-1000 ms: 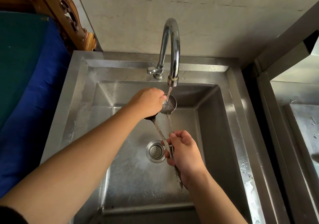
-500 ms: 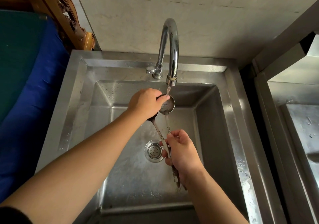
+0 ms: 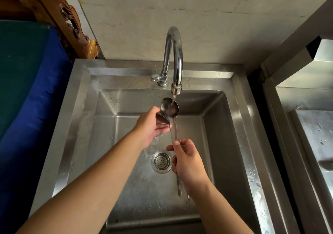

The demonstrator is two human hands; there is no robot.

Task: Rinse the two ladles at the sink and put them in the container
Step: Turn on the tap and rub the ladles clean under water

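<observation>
far to the left of your hands a blue cloth [image 3: 36,93] drapes beside the sink [image 3: 72,125], with carved wood [image 3: 68,22] above it; neither bears on the job; your left hand [image 3: 153,127] is half open, palm turned up, fingers cupped loosely under the bowl of the lower ladle [image 3: 162,118]; it looks to be there to steady and rub the bowl rather than to carry it; just right of it and a little higher, the upper ladle [image 3: 170,108] holds its bowl under the tap [image 3: 175,60], directly below the spout, so the thin stream [image 3: 173,97] lands inside it; the two bowls overlap, touching or nearly so, i cannot tell which; both handles run down toward you into your right hand [image 3: 189,165], which is closed around them together, the ends poking out past the wrist; gripping them as one bundle lets you rinse both in one pass and leaves the left hand free to wipe; the drain strainer [image 3: 161,161] sits below, between your two hands; to the right of your right hand a second steel unit [image 3: 306,125] stands apart; count: two ladles, two hands, one tap, one drain; no container is in view, so my guess is that rinsing is not finished and stowing has not begun.
</observation>
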